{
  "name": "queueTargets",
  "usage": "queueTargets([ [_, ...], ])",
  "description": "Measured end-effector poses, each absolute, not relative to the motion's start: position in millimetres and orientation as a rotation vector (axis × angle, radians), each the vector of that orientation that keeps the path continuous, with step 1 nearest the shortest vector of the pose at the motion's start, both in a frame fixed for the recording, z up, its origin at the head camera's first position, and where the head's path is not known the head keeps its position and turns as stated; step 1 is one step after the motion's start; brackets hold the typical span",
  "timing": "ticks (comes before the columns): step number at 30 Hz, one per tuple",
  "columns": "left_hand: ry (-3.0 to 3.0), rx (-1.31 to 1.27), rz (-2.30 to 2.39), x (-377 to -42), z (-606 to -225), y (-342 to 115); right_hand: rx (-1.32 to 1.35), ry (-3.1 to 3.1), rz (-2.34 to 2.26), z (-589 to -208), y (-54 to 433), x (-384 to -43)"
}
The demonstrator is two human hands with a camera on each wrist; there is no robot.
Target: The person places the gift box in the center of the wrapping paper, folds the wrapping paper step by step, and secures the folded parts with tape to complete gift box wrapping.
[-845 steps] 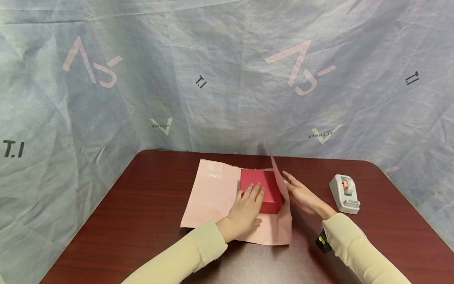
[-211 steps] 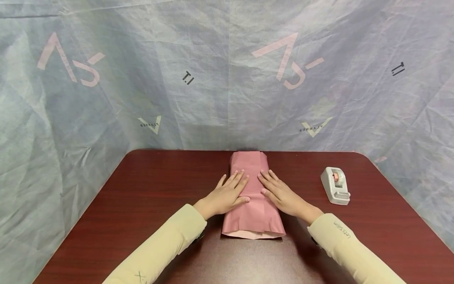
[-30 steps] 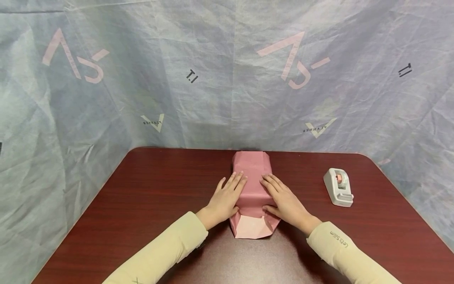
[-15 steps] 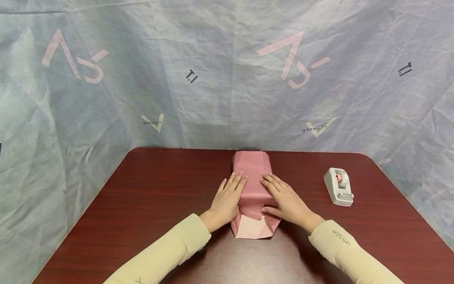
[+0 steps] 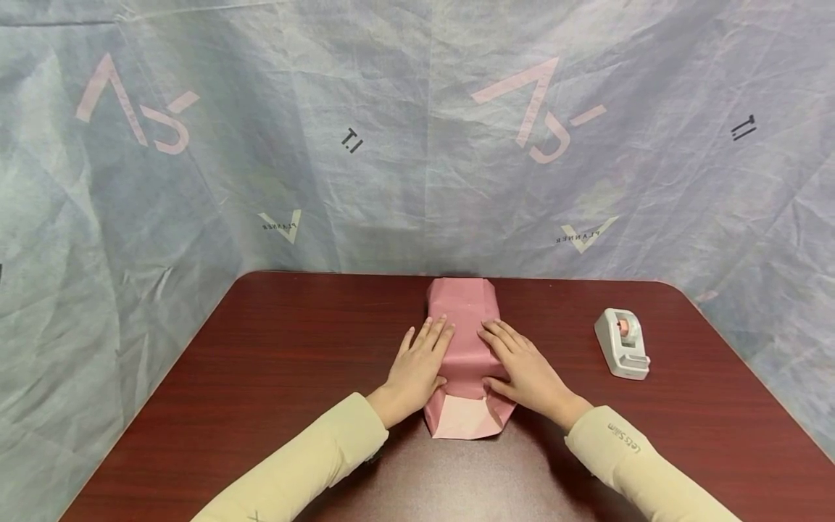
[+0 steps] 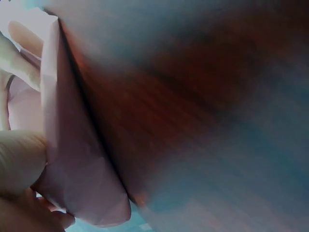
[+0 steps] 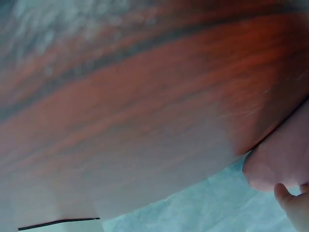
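Note:
A long pink paper-wrapped package lies lengthwise in front of me; the box inside is hidden. My left hand rests along its left side, fingers extended over the top, thumb at the near end. On the opposite side my right hand lies the same way, its thumb at the near-end fold. Between the thumbs the paper is tucked in, and a pale inner flap slopes out towards me. In the left wrist view, creased paper runs beside the hand. The right wrist view catches a paper corner by a few fingertips.
On the right of the dark red wooden table stands a white tape dispenser with a roll in it. A grey printed cloth hangs behind the table and at both sides.
The paper that lay spread under a red box now encloses it. Since seven seconds ago the near end's sides have been folded inward. Over the last second the thumbs shift only slightly.

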State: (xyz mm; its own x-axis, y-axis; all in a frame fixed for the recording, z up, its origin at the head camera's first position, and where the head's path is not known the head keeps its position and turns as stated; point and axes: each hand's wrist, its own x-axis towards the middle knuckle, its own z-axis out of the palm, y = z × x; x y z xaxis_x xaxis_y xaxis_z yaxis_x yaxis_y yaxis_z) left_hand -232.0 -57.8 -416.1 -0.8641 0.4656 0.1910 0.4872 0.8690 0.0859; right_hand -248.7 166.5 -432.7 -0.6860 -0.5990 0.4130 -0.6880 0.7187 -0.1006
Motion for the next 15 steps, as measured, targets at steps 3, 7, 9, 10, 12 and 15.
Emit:
queueTargets([
  [3, -2.842, -0.719, -0.132, -231.1, -416.6, -55.2, 0.996, -2.576, 0.353, -433.4, 166.3, -248.3],
  [7, -2.759, -0.690, 0.059, -231.3, -418.6, -50.1, 0.999, -2.560, 0.340, -434.1, 165.6, -248.3],
  [9, -2.724, -0.677, 0.139, -232.0, -419.2, -47.6, 1.002, -2.552, 0.334, -434.3, 165.3, -248.5],
  [10, -2.716, -0.670, 0.165, -232.6, -419.3, -46.6, 1.005, -2.546, 0.329, -434.2, 165.2, -248.5],
  [12, -2.718, -0.659, 0.169, -233.6, -418.4, -45.1, 1.008, -2.541, 0.322, -434.3, 165.4, -248.8],
  [15, -2.756, -0.655, 0.112, -235.4, -415.7, -44.5, 1.011, -2.526, 0.312, -434.5, 165.9, -249.2],
])
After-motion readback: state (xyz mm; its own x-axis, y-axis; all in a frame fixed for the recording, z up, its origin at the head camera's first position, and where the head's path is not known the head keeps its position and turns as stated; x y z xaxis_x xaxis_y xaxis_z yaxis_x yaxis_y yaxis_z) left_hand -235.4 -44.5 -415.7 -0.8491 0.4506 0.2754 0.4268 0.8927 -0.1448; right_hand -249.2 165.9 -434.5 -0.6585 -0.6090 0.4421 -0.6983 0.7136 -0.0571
